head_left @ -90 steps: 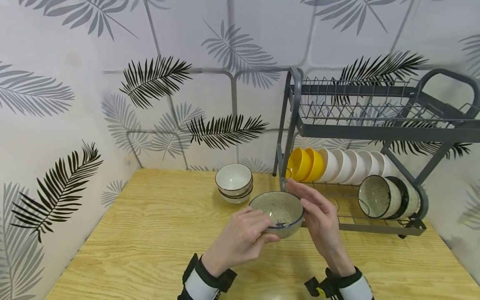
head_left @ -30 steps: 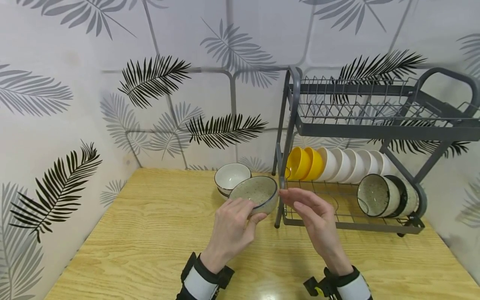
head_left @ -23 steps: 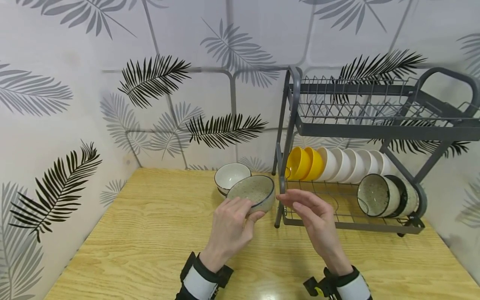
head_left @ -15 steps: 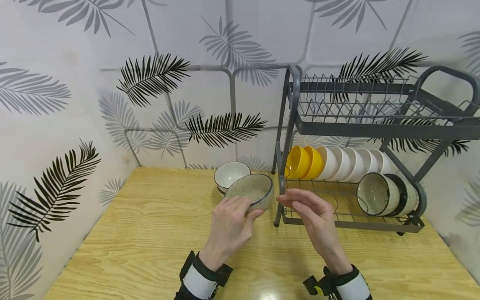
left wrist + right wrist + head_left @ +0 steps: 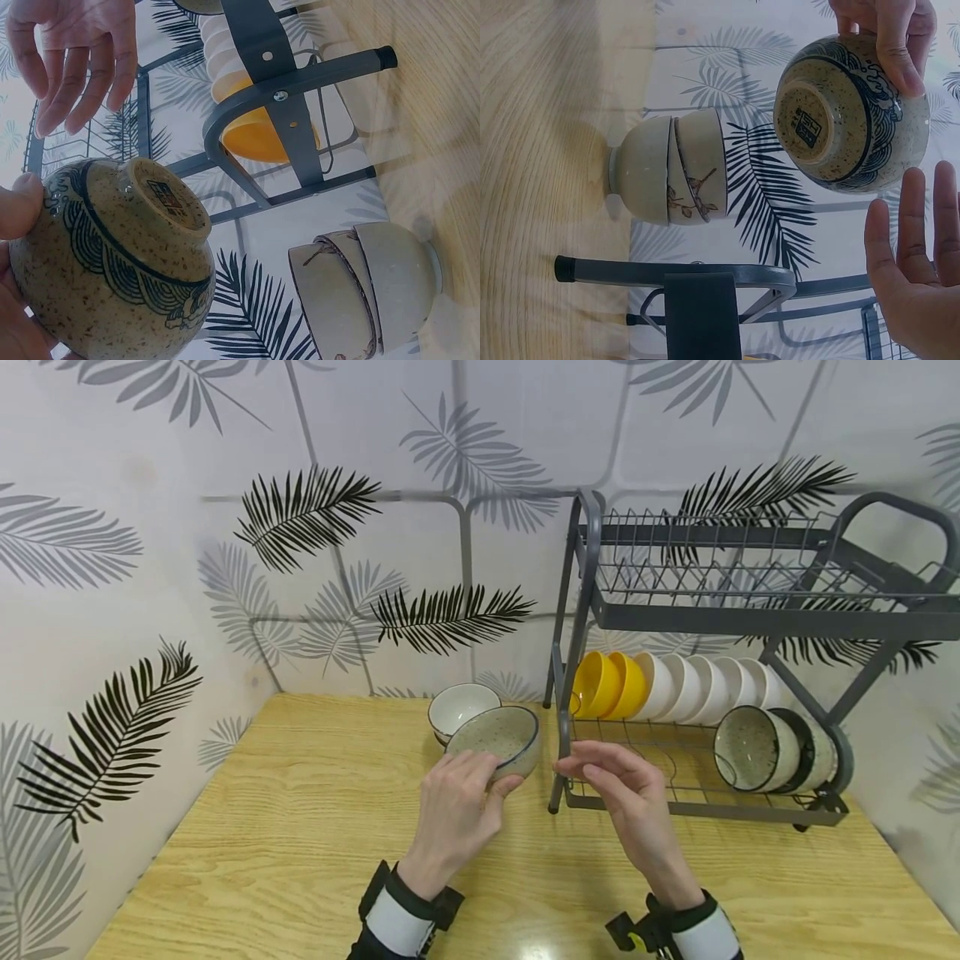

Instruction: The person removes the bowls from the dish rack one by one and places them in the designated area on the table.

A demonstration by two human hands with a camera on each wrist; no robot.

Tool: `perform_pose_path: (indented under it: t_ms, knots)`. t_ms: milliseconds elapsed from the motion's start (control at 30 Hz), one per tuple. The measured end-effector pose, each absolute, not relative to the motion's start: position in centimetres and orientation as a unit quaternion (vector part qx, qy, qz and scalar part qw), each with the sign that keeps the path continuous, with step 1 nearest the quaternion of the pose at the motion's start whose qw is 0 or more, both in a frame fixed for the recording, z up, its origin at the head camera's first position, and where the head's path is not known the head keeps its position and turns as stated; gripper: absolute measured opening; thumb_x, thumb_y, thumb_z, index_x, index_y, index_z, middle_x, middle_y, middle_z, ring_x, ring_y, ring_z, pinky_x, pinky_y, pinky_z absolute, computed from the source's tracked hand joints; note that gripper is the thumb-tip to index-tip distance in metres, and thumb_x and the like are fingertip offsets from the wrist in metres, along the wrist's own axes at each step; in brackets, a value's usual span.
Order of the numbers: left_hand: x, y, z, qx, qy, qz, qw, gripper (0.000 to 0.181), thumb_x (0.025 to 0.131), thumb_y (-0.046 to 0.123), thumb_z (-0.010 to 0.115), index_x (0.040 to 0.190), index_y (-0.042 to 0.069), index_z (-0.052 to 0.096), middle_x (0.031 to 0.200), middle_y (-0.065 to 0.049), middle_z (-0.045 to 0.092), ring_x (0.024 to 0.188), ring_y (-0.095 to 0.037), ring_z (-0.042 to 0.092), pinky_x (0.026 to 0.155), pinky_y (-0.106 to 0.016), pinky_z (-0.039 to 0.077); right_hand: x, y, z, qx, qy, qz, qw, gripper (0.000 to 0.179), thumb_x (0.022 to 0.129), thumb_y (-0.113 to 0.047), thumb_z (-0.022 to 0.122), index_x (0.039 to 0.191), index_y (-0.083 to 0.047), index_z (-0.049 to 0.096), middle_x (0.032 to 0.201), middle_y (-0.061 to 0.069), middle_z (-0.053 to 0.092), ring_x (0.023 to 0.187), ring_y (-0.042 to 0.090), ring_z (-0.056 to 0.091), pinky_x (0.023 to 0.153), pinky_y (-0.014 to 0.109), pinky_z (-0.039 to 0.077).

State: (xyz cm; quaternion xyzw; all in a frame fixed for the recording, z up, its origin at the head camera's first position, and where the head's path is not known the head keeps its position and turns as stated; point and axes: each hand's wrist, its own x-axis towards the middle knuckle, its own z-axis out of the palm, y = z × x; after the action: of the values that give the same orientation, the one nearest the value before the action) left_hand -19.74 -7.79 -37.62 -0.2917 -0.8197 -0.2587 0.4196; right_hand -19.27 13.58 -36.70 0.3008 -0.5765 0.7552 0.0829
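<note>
My left hand (image 5: 457,814) grips the near rim of a speckled grey-beige bowl (image 5: 504,737) with a blue edge, thumb outside and fingers over the rim. The bowl is held tilted above the table; its underside (image 5: 169,199) shows a dark stamp and a blue wave pattern in the left wrist view. To its right my right hand (image 5: 628,793) is raised with fingers extended and nothing in it, apart from the bowl. Behind the held bowl stands a stack of white bowls (image 5: 456,703) with brown rims, partly hidden by it.
A dark grey two-tier dish rack (image 5: 750,620) stands at the right. Its lower tier holds a row of yellow bowls (image 5: 596,685) and white bowls (image 5: 686,689), with speckled bowls (image 5: 753,750) at its right end. The wooden table (image 5: 300,827) meets a leaf-patterned wall behind.
Over three seconds the left hand has carried the speckled bowl left and back toward the white stack, tilting it. The right hand has come away from the bowl and stayed near the rack.
</note>
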Motion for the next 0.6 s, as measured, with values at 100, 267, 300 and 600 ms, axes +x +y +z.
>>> perform_pose_path:
  t_ms: [100, 267, 300, 600]
  knots:
    - [-19.71, -7.78, -37.59, -0.292, -0.820, -0.257, 0.420, 0.024, 0.083, 0.022, 0.072, 0.069, 0.009, 0.057, 0.056, 0.005, 0.047, 0.050, -0.010, 0.041, 0.044, -0.025, 0.038, -19.23, 13.55, -36.69, 0.301, -0.575, 0.757, 0.080, 0.026, 0.096, 0.011, 0.043, 0.119, 0.014, 0.056, 0.104, 0.004, 0.072, 0.100, 0.024, 0.065, 0.092, 0.030, 0.053]
    - [-19.70, -7.78, -37.62, -0.292, -0.821, -0.258, 0.417, 0.024, 0.082, 0.022, 0.072, 0.069, 0.010, 0.057, 0.056, 0.005, 0.047, 0.050, -0.010, 0.041, 0.044, -0.024, 0.037, -19.22, 13.48, -36.74, 0.302, -0.575, 0.756, 0.077, 0.026, 0.096, 0.011, 0.043, 0.119, 0.013, 0.057, 0.103, 0.004, 0.072, 0.099, 0.022, 0.065, 0.092, 0.030, 0.053]
    - [-19.70, -7.77, -37.61, -0.292, -0.820, -0.258, 0.418, 0.024, 0.082, 0.021, 0.073, 0.069, 0.010, 0.057, 0.055, 0.005, 0.047, 0.050, -0.009, 0.040, 0.044, -0.024, 0.037, -19.21, 13.46, -36.75, 0.301, -0.575, 0.757, 0.077, 0.026, 0.096, 0.011, 0.043, 0.119, 0.013, 0.057, 0.103, 0.004, 0.072, 0.099, 0.022, 0.065, 0.092, 0.030, 0.053]
    - [-19.56, -7.71, -37.49, -0.287, -0.824, -0.260, 0.413, 0.023, 0.084, 0.023, 0.070, 0.070, 0.009, 0.059, 0.056, 0.004, 0.049, 0.050, -0.010, 0.042, 0.044, -0.026, 0.038, -19.23, 13.26, -37.06, 0.302, -0.584, 0.750, 0.072, 0.025, 0.096, 0.011, 0.044, 0.117, 0.019, 0.053, 0.101, 0.003, 0.072, 0.097, 0.021, 0.065, 0.092, 0.029, 0.053]
